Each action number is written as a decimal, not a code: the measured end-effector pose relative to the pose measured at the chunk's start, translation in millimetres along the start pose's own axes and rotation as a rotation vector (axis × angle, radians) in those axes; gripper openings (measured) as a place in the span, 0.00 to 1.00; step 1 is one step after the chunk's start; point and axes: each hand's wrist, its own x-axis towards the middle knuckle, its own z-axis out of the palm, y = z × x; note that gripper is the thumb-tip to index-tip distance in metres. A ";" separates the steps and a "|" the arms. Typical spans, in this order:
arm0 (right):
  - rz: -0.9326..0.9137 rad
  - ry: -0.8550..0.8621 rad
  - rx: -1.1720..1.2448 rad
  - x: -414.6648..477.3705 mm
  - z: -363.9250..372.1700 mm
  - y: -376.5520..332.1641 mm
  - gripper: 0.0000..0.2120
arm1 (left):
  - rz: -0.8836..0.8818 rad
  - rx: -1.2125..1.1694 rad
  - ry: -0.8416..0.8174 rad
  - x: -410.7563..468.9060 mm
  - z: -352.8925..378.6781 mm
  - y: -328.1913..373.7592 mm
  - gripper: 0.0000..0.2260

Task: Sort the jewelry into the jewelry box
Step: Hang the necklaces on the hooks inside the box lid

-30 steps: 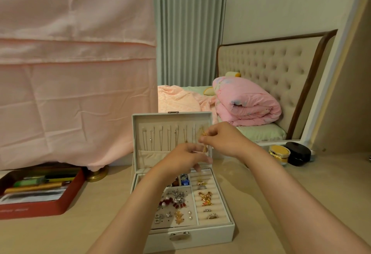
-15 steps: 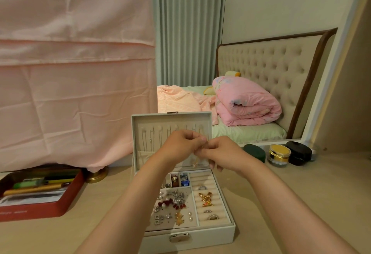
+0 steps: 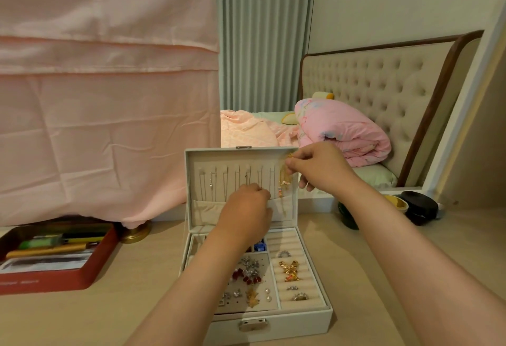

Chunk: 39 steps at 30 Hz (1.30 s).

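**A:** head cam: left hand [image 3: 246, 214] covers the lid pocket and back trays of the open white jewelry box [image 3: 273, 322] on the tabletop [image 3: 131, 307]. Fingers curled, can't tell if it grips anything.

**B:** yep. Right hand [image 3: 320, 170] pinches a thin gold pendant necklace [image 3: 284, 181] at the lid's top-right corner, chain dangling inside.

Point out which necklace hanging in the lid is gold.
The gold necklace at the far right of the lid, its top pinched by the right hand; the chains to its left are thin and silvery.
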 end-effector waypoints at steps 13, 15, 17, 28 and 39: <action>-0.052 0.051 -0.158 0.0 17.4 14.7 0.08 | 0.013 0.136 -0.070 6.3 -2.1 3.9 0.14; -0.093 0.026 -0.268 -2.1 21.9 18.4 0.07 | 0.008 0.109 -0.054 5.8 -1.7 1.7 0.14; -0.106 -0.048 -0.428 -4.2 27.9 24.6 0.04 | 0.004 0.096 -0.040 5.9 -1.1 0.1 0.15; 0.045 0.054 -0.768 -30.4 51.1 42.6 0.15 | 0.000 0.041 -0.036 3.5 -1.1 -0.4 0.15; -0.110 0.215 -0.696 -20.8 45.6 40.0 0.10 | -0.006 0.046 -0.043 0.7 -0.8 -1.4 0.16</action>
